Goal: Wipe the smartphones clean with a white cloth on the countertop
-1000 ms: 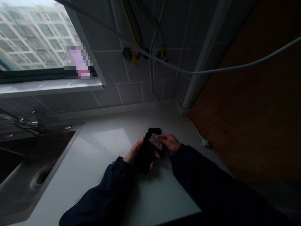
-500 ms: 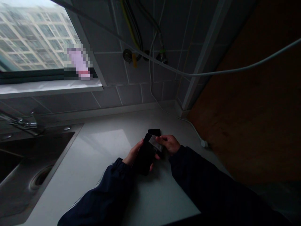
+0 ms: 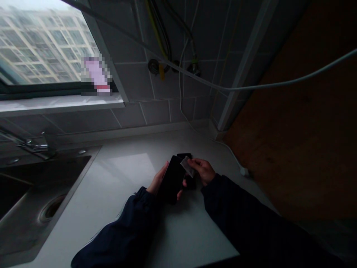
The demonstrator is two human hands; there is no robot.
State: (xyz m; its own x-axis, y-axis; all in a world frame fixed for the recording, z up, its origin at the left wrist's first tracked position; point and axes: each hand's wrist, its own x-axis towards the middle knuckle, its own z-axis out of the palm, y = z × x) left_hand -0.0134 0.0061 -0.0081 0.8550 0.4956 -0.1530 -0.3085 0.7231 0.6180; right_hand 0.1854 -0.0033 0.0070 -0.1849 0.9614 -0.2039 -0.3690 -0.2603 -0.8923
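My left hand (image 3: pixel 158 180) is wrapped round a black phone (image 3: pixel 171 180), its thumb along the left edge and fingertips showing at the right edge. The phone's dark face is turned up toward me. Between the thumb and fingers of my right hand (image 3: pixel 204 170) is a small greyish-white wipe (image 3: pixel 187 166), at the upper right edge of the phone. Behind it, a second flat black object (image 3: pixel 184 155) lies on the white countertop (image 3: pixel 125 193), partly hidden by the phone and the wipe; its kind I cannot make out.
A steel sink (image 3: pixel 92 158) with a chrome faucet (image 3: pixel 35 147) is at the left. A white cable (image 3: pixel 251 88) hangs across the view, and a white plug (image 3: pixel 244 171) lies by the brown wooden panel (image 3: pixel 290 149) on the right. Hoses (image 3: pixel 158 33) hang on the tiled wall.
My right hand has moved the wipe slightly to the right, from over the phone's upper part to its edge. More of the phone's face shows now. The view has shifted a little.
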